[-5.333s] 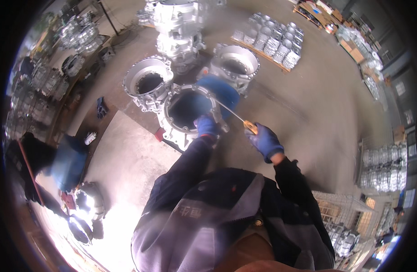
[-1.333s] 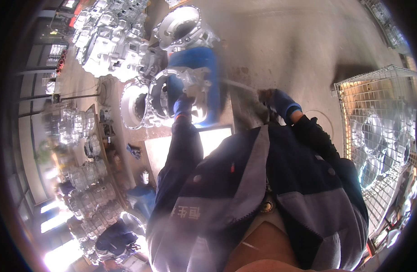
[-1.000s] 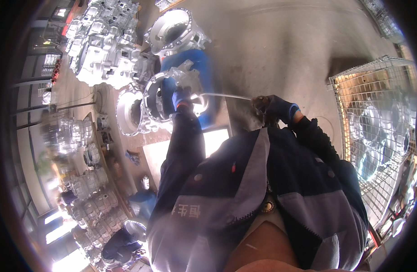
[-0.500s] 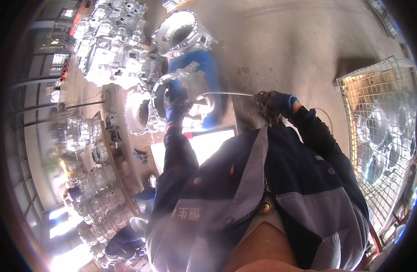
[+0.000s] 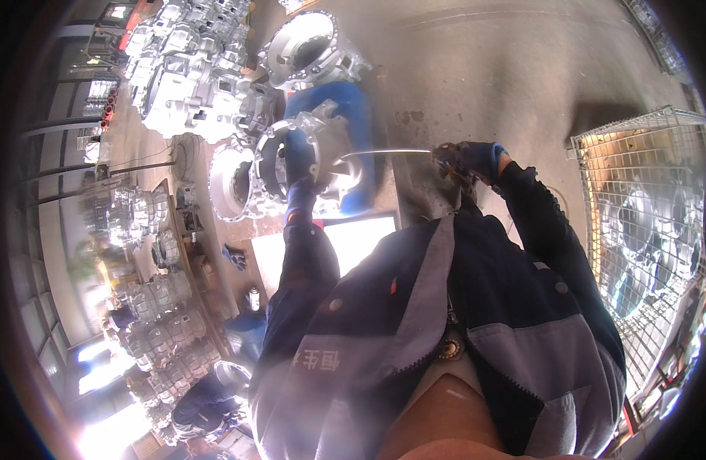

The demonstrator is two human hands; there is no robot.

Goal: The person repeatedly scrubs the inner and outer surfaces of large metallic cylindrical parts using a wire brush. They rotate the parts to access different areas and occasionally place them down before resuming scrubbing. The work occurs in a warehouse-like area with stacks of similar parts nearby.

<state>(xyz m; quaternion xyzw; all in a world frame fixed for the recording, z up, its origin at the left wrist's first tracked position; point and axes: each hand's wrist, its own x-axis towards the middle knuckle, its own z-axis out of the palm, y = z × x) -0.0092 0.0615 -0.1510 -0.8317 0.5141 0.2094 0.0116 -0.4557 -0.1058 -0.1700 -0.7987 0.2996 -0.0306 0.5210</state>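
A silvery cast-metal housing (image 5: 334,142) with a wide round opening rests on a blue drum-like support (image 5: 358,115) ahead of me. My left hand (image 5: 300,198), in a blue glove, is closed on the near rim of the housing; its fingertips are partly lost in glare. My right hand (image 5: 479,160), in a dark glove with a blue cuff, is wrapped round the grip end of a hand tool. The tool's long thin metal rod (image 5: 391,151) runs leftward, its tip reaching the right side of the housing. Glare and the fingers hide the tool's body.
More cast housings (image 5: 303,50) stand beyond and left of the support, with a dense stack (image 5: 192,84) at far left. A wire-mesh cage (image 5: 644,222) holding metal parts stands right. A bright white panel (image 5: 360,238) lies before me. Another person (image 5: 203,406) is at lower left.
The whole scene has shifted slightly upward in view. My right hand has risen a little with the tool; the rod tip stays at the housing, and my left hand stays on the rim.
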